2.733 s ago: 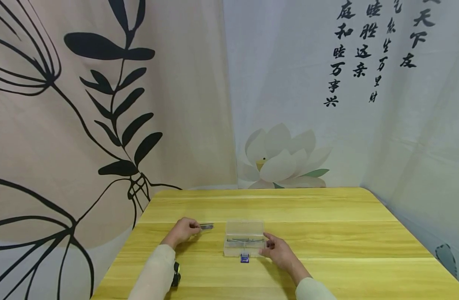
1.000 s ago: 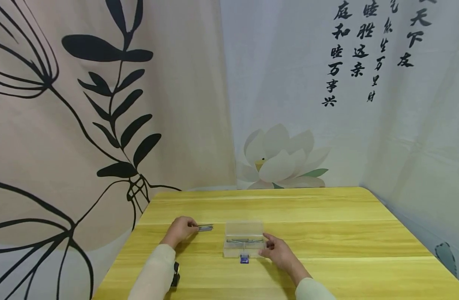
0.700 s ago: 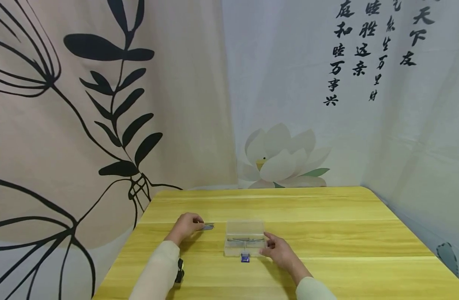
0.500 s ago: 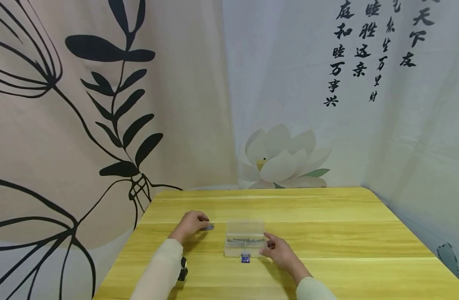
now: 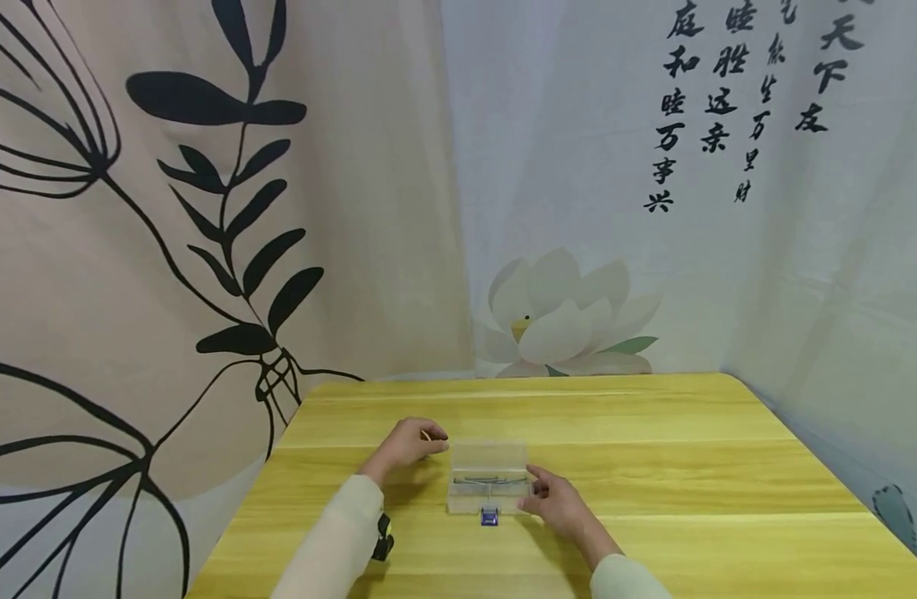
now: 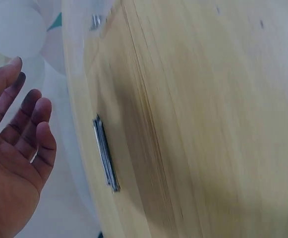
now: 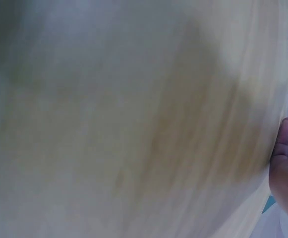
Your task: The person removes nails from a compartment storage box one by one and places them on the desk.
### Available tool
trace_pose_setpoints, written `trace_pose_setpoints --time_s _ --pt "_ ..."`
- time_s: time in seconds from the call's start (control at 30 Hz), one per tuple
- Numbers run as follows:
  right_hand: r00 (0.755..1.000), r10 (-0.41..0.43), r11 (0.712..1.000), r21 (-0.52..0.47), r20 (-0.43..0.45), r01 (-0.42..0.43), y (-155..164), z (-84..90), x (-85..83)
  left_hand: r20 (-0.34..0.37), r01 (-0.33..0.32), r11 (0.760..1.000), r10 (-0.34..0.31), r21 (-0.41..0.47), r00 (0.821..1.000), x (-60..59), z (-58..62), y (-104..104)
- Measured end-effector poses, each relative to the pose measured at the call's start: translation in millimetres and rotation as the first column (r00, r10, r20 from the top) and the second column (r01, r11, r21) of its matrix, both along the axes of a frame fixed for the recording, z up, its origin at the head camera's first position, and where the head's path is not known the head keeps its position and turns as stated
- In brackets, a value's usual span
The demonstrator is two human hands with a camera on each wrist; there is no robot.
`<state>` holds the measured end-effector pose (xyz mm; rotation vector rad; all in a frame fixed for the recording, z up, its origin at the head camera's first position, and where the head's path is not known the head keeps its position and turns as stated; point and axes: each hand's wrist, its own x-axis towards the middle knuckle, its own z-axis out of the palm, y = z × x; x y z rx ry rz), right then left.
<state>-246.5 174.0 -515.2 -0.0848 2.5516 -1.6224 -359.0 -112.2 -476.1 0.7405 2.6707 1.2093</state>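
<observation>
Corner booth, fabric-hung walls, one wooden table.
Left beige hanging [image 5: 204, 208] bears black leaf print; rear pale hanging [image 5: 616, 208] shows a lotus and black calligraphy; yellow wood-grain table [image 5: 653, 466] stands beneath, evenly lit.

clear box [image 5: 487, 476] mid-table between both hands, open tabletop [image 5: 653, 466] beyond and right

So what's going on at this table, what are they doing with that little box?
A person sits at a yellow wooden table with a small clear plastic box in front of them. The right hand rests against the box's right end, steadying it; thin metal pieces lie inside, and a blue clasp sits at its near edge. The left hand is just left of the box, fingers curled; whether it holds anything cannot be told from here.
</observation>
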Motion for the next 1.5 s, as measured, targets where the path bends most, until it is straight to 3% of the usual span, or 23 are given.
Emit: trace_pose_setpoints --time_s 0.17,0.43,0.73,1.03,1.5 --pt "1.000 0.009 1.000 -0.008 0.006 -0.009 -0.9 -2.1 0.4 0.023 0.024 1.000 -0.024 0.003 0.999 5.9 -2.7 8.4" --pt "1.000 0.009 1.000 -0.016 0.005 -0.009 -3.0 -7.2 5.0 0.042 0.056 0.998 -0.056 0.001 0.998 15.3 -17.9 16.7" --pt "0.999 0.006 1.000 -0.023 0.032 -0.006 -4.8 -5.4 8.3 0.082 0.055 0.998 -0.054 -0.009 0.995 24.9 -27.1 22.7" --pt "1.000 -0.002 1.000 -0.009 0.010 0.002 -4.4 -3.3 4.8 0.065 0.091 0.996 -0.090 -0.021 0.994 23.2 -30.3 29.9" --pt "1.000 -0.009 1.000 -0.029 0.004 0.009 -3.2 -0.9 1.3 0.037 0.122 0.988 -0.119 -0.091 0.992 17.1 -24.2 37.7"
